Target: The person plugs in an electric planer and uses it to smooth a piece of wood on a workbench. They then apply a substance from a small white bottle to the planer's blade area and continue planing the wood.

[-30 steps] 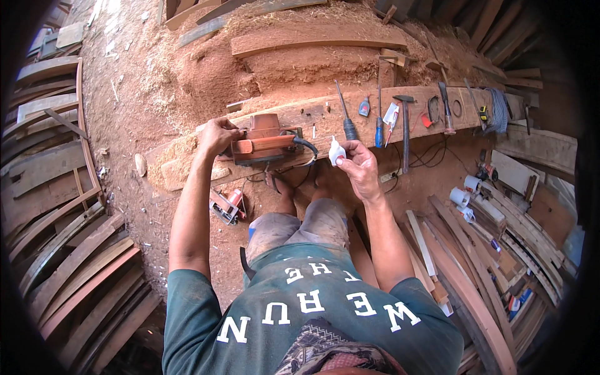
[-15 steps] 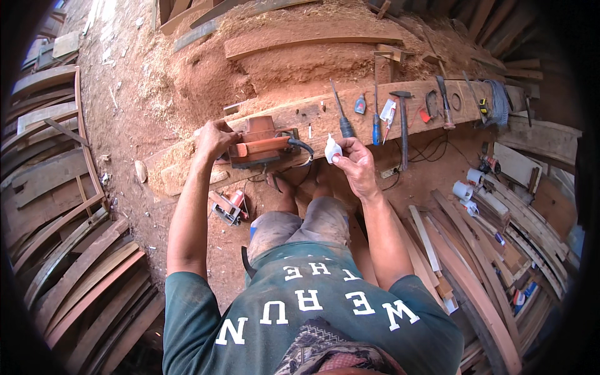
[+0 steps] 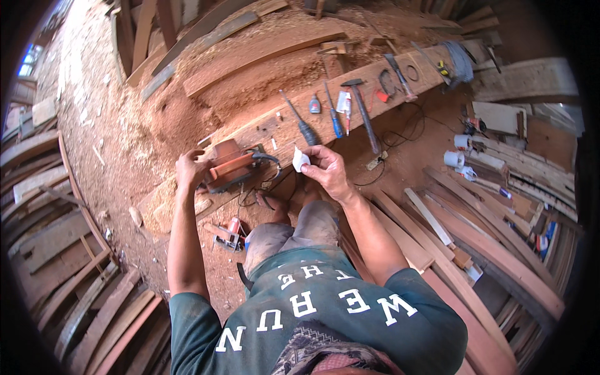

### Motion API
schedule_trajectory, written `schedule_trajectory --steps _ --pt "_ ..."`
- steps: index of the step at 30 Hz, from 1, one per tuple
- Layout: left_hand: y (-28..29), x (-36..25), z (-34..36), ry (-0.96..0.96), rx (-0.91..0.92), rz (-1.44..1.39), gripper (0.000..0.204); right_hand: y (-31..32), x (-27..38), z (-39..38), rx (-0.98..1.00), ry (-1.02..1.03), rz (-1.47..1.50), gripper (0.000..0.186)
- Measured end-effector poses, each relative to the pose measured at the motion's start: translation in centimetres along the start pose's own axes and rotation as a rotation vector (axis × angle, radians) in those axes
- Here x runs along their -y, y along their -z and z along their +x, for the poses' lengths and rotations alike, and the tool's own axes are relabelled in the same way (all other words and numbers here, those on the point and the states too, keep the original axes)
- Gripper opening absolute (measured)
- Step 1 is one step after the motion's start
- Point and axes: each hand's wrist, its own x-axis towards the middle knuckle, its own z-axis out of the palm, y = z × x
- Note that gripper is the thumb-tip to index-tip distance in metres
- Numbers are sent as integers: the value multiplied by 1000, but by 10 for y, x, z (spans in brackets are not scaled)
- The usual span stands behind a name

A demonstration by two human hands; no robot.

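Note:
An orange-brown electric planer (image 3: 232,169) lies on a thick wooden plank (image 3: 250,139). My left hand (image 3: 192,170) is at its left end, fingers bent around it; what the fingertips touch is partly hidden. To the right of the planer, my right hand (image 3: 330,172) pinches a small white squeeze bottle (image 3: 301,160) between thumb and fingers, its narrow tip pointing up. Just beyond that hand lie a long screwdriver (image 3: 304,127), a small dark bottle (image 3: 315,104), a blue-handled tool (image 3: 335,122) and a hammer (image 3: 364,115).
Farther along the plank are a chisel (image 3: 400,78) and a coiled blue cord (image 3: 461,61). A circular saw (image 3: 226,236) sits on the ground near my feet. Stacked boards (image 3: 462,250) lie at the right, curved timbers (image 3: 94,312) at the left. A black cable (image 3: 406,139) runs behind the plank's near edge.
The view has turned, so the plank now slants more. Both hands, the planer and the bottle appear farther left and slightly lower. The white bottle stays in my right hand.

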Motion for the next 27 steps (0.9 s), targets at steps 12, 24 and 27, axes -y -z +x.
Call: schedule_trajectory --steps 12,24,27 --pt "-45 -87 -164 -575 -261 -192 20 92 -22 -82 -196 -26 -140 31" --pt "-267 -148 -278 -164 592 167 43 307 -6 -217 -638 104 -356 22" --pt "-282 -225 -264 -439 826 200 44 362 2 -268 -780 95 -421 22"
